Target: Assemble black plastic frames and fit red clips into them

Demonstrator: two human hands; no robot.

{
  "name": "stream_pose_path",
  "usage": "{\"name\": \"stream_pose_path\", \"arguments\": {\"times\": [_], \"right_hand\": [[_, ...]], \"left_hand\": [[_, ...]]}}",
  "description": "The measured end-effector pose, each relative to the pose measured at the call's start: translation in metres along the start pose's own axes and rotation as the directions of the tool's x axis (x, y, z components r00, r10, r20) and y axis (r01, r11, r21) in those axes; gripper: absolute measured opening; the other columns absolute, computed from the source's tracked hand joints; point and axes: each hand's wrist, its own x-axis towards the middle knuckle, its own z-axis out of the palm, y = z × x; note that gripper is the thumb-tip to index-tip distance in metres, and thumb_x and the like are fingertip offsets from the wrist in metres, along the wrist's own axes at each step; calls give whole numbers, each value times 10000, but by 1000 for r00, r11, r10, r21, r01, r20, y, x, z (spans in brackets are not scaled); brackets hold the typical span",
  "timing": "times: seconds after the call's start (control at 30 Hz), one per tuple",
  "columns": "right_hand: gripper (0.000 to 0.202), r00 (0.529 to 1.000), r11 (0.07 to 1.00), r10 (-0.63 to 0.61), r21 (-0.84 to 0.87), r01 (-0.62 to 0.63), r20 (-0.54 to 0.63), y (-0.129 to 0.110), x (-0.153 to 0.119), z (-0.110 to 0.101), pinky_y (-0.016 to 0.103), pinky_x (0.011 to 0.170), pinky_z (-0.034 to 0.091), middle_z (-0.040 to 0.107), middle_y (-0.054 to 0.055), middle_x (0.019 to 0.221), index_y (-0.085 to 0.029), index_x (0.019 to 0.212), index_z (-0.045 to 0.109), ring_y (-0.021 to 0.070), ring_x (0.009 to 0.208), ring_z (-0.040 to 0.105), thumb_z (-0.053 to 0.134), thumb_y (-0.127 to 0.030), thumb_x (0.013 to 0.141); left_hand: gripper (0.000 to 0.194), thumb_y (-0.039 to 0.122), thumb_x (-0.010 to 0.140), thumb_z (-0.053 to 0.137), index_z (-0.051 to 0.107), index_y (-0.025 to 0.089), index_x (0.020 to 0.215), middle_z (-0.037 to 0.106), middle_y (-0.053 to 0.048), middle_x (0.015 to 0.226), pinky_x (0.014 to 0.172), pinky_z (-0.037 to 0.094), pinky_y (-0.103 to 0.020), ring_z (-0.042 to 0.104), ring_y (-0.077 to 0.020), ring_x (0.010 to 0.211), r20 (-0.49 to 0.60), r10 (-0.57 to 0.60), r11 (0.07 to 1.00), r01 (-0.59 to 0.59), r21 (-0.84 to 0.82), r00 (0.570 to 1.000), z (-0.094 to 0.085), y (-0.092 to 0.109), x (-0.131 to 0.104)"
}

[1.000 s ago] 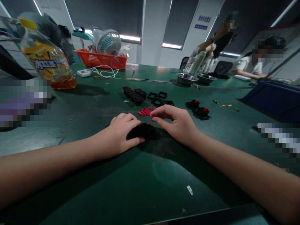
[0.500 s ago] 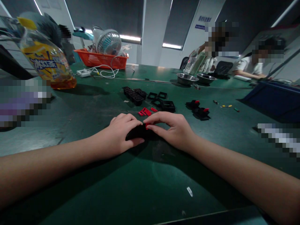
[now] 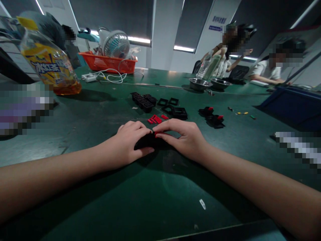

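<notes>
My left hand (image 3: 132, 142) is closed round a black plastic part (image 3: 147, 142), mostly hidden in its own shadow. Between the thumb and fingertips of my right hand (image 3: 183, 134) is a small red plastic piece (image 3: 156, 134), pinched right at the black part. Just beyond my fingers lie several loose red plastic pieces (image 3: 154, 119). Behind them are black square frames (image 3: 173, 101), a slotted black part (image 3: 179, 112) and a group of black blocks (image 3: 143, 101). To the right stand two black parts with red tabs (image 3: 215, 121).
On the green table (image 3: 160, 201) a tilted drink bottle (image 3: 48, 63) stands left, with an orange basket (image 3: 110, 63) holding a fan behind. Metal bowls (image 3: 199, 84) are at the far side, a blue bin (image 3: 291, 107) at right. Two people sit across, and another person is partly visible far left.
The red piece in my right fingers shows slightly less and sits a little closer to the black part. A person across the table has raised a hand.
</notes>
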Motion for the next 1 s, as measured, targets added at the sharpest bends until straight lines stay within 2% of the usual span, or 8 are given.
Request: {"name": "stream_pose_path", "arguments": {"times": [0.37, 0.53, 0.77, 1.0], "right_hand": [[131, 1000, 1000, 18, -10, -18, 17, 0, 0, 1, 285, 830, 544, 773, 10, 972, -214, 979, 716, 165, 886, 716, 651, -154, 882], [126, 1000, 1000, -18, -14, 19, 8, 0, 0, 1, 272, 835, 541, 771, 22, 971, -190, 974, 712, 160, 897, 713, 657, -133, 877], [116, 1000, 1000, -21, 1, 21, -3, 3, -1, 2, 289, 841, 546, 768, 31, 968, -191, 966, 711, 170, 900, 714, 664, -140, 874], [114, 999, 999, -50, 8, 50, -8, 4, -1, 2, 279, 847, 550, 772, 38, 954, -172, 945, 710, 164, 897, 716, 666, -107, 862]], "left_hand": [[355, 408, 860, 599, 624, 196, 1144, 598, -101, 1158, 961, 427, -503, 511, -309, 1094, -11, -3, 1000, 3, -11, 1000, 1, -1, 0], [378, 417, 860, 605, 627, 183, 1154, 594, -112, 1154, 970, 416, -502, 510, -317, 1102, -24, -3, 1000, 2, -18, 1000, 2, -1, 0], [356, 429, 873, 587, 613, 218, 1159, 594, -98, 1166, 973, 422, -509, 508, -311, 1105, -20, -1, 1000, 1, -9, 1000, 1, 0, -1], [371, 426, 869, 585, 617, 191, 1154, 589, -108, 1160, 973, 417, -516, 504, -315, 1101, -9, 2, 1000, -2, -10, 1000, 2, -2, 0]]}}
